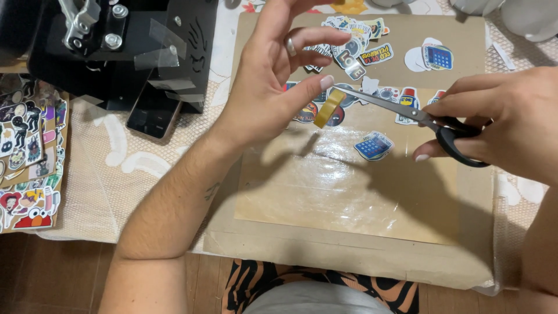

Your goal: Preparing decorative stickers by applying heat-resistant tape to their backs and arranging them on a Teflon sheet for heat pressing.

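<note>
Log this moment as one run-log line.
left hand: pinching yellow strip | right hand: holding scissors, blades at strip | below: cardboard sheet, stickers

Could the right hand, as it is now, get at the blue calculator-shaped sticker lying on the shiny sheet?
Probably not freely: the right hand is full, gripping black-handled scissors. The blue calculator-shaped sticker lies uncovered just below the blades.

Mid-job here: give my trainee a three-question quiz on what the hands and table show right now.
1. True or false: the right hand holds the scissors.
2. What does the left hand pinch at thumb tip? A) phone B) yellow piece C) ring
3. Fill in: the stickers lie on a brown ____.

Key: 1 true; 2 B; 3 cardboard sheet.
</note>
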